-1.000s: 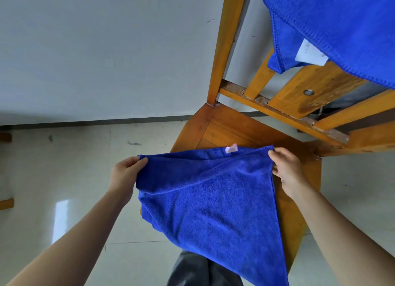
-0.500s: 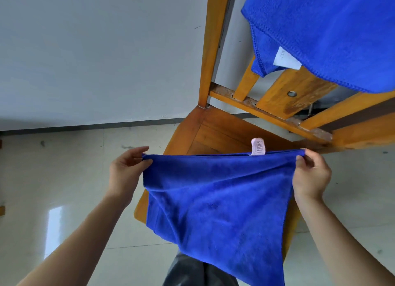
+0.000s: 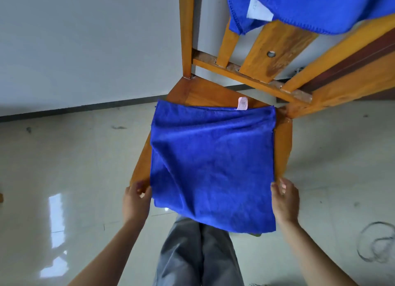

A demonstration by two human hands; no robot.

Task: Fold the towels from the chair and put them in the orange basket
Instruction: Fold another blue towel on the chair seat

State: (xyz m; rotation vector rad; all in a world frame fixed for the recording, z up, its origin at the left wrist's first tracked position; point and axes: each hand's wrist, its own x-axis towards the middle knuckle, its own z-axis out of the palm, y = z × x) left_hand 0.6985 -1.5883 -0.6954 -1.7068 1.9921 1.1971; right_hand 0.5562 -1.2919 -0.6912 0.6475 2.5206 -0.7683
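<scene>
Two blue towels show. One towel (image 3: 211, 161) lies spread over the seat (image 3: 282, 144) of a wooden chair (image 3: 186, 29). Its far edge runs along the seat's back edge, where a pink tag (image 3: 242, 103) sticks up. Its near part hangs past the seat's front edge, above grey trousers (image 3: 198, 253). Creases run across its left half. A strip of bare seat shows along its right edge.

The left hand (image 3: 135, 202) is at the seat's front left corner, with thumb and fingertips against the towel's left edge. The right hand (image 3: 285, 200) is at the front right corner, its bent fingers against the towel's right edge. For either hand, I cannot tell whether the fingers pinch the cloth or only touch it.

The second towel (image 3: 320, 5) hangs over the chair's back at the top right, with a white label (image 3: 259, 9) on it. Glossy floor tiles (image 3: 64, 168) lie under the chair.
</scene>
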